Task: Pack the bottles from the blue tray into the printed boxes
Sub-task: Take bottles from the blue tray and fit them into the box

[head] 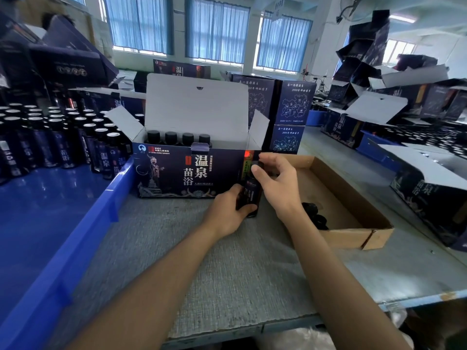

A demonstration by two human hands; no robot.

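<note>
Left hand grips the dark bottle low; right hand pinches its cap. Likely rigid, slick, breakable: hold the body.

The table is pale, with a grey woven mat covering its middle down to the near edge at 6 o'clock. A long blue tray sits along the 9 o'clock side, its rim touching the mat. At 12 o'clock an open printed box stands on the mat, flaps up. Just in front of its right corner a dark bottle stands upright, base at the mat. A shallow cardboard tray lies at 3 o'clock. Stacked dark boxes stand at 1 o'clock, and another open box sits beyond the cardboard tray at 3 o'clock.
</note>
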